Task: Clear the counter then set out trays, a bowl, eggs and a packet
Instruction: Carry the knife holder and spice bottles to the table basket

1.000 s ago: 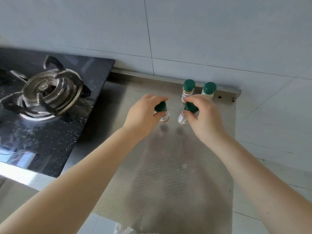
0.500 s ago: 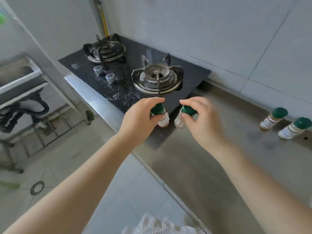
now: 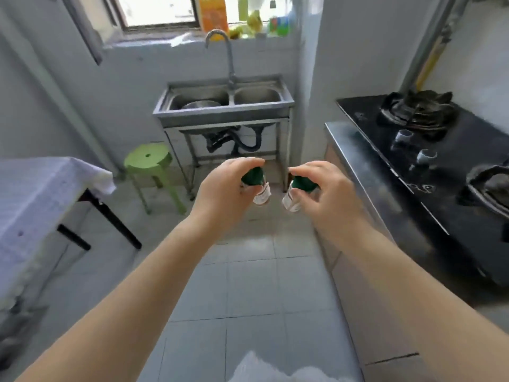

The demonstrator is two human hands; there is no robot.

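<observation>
My left hand (image 3: 223,188) grips a small green-capped spice bottle (image 3: 260,193) by its cap, held in the air over the tiled floor. My right hand (image 3: 327,191) grips a second green-capped spice bottle (image 3: 292,199) the same way, just to the right of the first. Both bottles hang below the fingers, labels showing. The counter (image 3: 366,186) with the black gas stove (image 3: 440,150) lies to my right, away from both hands.
A steel double sink (image 3: 223,106) with a tap stands ahead against the far wall. A green stool (image 3: 148,161) sits left of it. A table with a white cloth (image 3: 35,199) fills the left side. Tiled floor lies between.
I have turned left away from the counter, carrying both bottles off it. The two bottles left at the wall are out of view; the sink and table now show.
</observation>
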